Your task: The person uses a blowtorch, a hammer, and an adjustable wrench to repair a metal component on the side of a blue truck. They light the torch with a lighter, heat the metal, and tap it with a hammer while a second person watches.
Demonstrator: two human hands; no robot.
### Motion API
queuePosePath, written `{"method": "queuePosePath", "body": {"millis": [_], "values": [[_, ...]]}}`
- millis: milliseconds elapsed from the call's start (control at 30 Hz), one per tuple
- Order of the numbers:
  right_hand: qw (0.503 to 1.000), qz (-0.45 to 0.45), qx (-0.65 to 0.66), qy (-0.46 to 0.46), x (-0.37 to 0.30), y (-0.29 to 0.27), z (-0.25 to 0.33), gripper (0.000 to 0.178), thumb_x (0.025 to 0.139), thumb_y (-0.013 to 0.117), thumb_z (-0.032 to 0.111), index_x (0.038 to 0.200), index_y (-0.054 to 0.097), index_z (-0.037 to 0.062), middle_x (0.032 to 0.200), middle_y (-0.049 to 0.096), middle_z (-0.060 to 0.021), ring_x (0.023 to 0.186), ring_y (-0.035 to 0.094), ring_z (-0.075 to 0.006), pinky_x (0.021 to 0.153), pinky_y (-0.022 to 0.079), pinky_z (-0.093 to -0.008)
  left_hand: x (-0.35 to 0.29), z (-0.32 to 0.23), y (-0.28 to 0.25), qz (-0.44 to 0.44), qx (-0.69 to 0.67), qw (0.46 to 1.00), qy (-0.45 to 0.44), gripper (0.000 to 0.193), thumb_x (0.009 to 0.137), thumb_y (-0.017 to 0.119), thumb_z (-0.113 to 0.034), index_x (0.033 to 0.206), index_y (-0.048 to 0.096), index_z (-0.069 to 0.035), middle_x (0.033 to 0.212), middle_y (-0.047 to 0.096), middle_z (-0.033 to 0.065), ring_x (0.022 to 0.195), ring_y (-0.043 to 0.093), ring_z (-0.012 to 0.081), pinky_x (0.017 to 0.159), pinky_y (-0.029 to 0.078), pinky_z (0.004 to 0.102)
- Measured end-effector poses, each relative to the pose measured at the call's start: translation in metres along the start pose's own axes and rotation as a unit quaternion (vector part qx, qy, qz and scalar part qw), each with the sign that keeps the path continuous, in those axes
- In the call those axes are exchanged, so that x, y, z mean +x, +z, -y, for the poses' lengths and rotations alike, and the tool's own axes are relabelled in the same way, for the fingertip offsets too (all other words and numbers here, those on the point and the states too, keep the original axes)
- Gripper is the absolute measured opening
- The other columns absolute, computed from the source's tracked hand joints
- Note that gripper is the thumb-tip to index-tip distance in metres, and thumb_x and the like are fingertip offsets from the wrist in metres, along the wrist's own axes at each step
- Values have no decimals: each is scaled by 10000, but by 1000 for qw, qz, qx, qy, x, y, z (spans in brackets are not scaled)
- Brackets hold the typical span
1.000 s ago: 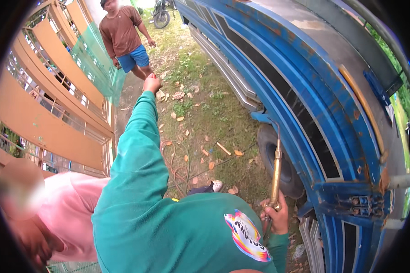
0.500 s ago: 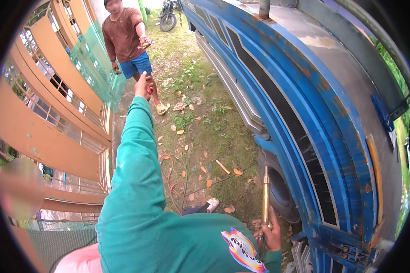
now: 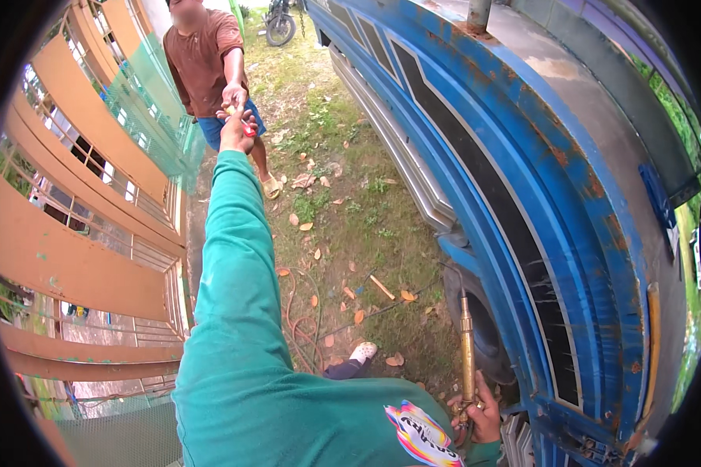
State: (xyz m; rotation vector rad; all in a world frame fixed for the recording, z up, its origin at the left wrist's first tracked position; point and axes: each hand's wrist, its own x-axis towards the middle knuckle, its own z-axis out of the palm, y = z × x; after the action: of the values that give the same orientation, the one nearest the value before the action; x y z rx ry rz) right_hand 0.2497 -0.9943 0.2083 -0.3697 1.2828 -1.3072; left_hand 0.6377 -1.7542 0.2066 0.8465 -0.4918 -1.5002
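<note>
My left hand (image 3: 238, 137) is stretched far ahead at the end of a green sleeve, with a small red object (image 3: 248, 130) held in it, too small to identify. Its fingers meet the hand (image 3: 234, 96) of a person in a brown shirt. Between the two hands sits a small yellowish thing (image 3: 230, 111), whose kind I cannot make out. At the lower right, close to the blue truck side, my right hand (image 3: 481, 414) is wrapped round the valve end of a brass gas torch (image 3: 467, 362). The torch's thin tip points away from me, near a tyre.
A rusty blue truck body (image 3: 522, 218) curves along the right, with a tyre (image 3: 479, 327) below it. Orange metal gates (image 3: 78, 265) stand on the left. Hoses (image 3: 296, 319), a short stick (image 3: 382, 287) and dry leaves lie on the grass. A motorbike (image 3: 279, 27) is parked far off.
The other person has stepped closer and stretched out an arm, so that hand now meets my left hand. My right hand with the torch has shifted slightly right and down in the picture.
</note>
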Motion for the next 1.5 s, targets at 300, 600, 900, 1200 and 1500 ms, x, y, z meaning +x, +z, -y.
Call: {"method": "queuePosePath", "body": {"millis": [300, 600, 900, 1200, 1500], "values": [[995, 77, 62, -16, 3, 8, 16, 901, 844, 736, 275, 1586, 232, 198, 1009, 648, -317, 593, 671, -239, 552, 572, -298, -180, 82, 67, 253, -37, 965, -49, 320, 1032, 549, -244, 1174, 603, 38, 976, 636, 105, 766, 607, 154, 667, 540, 250], [956, 235, 166, -58, -7, -12, 9, 833, 879, 663, 234, 1588, 227, 265, 991, 617, -407, 545, 652, -260, 507, 552, -298, -414, 134, 144, 322, -76, 940, -80, 407, 1046, 499, -282, 1288, 509, 46, 1191, 570, 155, 1103, 657, 363, 902, 611, 441], [950, 244, 185, -60, -31, -24, -8, 832, 870, 651, 215, 1588, 233, 265, 1011, 602, -430, 542, 643, -251, 510, 548, -287, -468, 122, 157, 354, -153, 919, -82, 385, 1065, 432, -287, 1265, 505, 35, 1165, 548, 150, 1119, 643, 405, 965, 573, 525], [941, 256, 195, -99, -41, -35, -7, 780, 883, 591, 219, 1585, 251, 245, 1003, 619, -401, 569, 651, -248, 547, 557, -292, -499, 117, 165, 364, -91, 927, -30, 371, 1076, 402, -268, 1256, 500, 42, 1192, 562, 167, 1107, 651, 406, 940, 592, 492], [931, 289, 209, -83, -30, -40, -3, 791, 887, 605, 192, 1588, 240, 237, 1027, 603, -418, 578, 664, -273, 545, 560, -290, -505, 111, 162, 349, -76, 934, -12, 379, 1073, 422, -265, 1262, 498, 55, 1197, 586, 174, 1101, 661, 391, 894, 621, 406]]}}
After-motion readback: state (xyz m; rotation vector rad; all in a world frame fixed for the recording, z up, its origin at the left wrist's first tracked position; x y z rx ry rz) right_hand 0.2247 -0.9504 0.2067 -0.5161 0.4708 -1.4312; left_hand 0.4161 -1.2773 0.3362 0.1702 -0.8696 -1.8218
